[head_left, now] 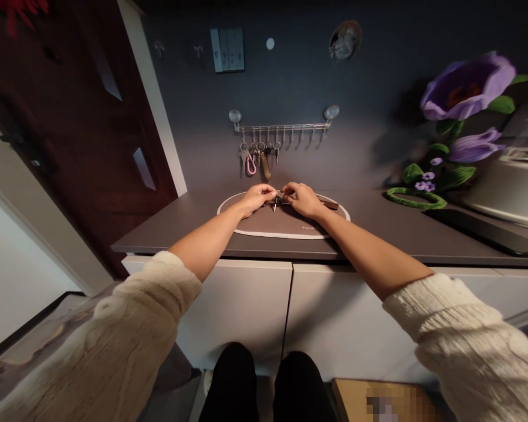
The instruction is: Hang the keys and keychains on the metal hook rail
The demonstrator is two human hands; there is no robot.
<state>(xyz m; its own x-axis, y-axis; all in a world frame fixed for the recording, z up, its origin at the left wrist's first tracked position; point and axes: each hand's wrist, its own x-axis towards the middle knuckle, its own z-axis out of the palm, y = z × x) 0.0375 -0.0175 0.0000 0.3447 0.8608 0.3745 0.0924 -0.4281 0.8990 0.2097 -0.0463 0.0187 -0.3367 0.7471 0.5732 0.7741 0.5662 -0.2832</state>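
Above an oval brown mat (273, 225) with a pale rim, both hands meet close together. My left hand (259, 199) is closed in a pinch at one side of a small key ring. From the other side, my right hand (303, 199) pinches the same ring, its fingers bent and partly covering it. A key (276, 204) with a dark head and a metal blade hangs down between the fingertips. Just right of my right hand, a brown strap-like piece (330, 204) lies on the mat, partly hidden behind the hand.
A hook rail (286, 126) on the dark wall carries several key sets, one with a pink loop (250, 166). Purple flowers (469, 88) with a green ring base and a pale rounded appliance (501, 181) stand at right. White cabinet doors (237, 310) face me below the counter (180, 225).
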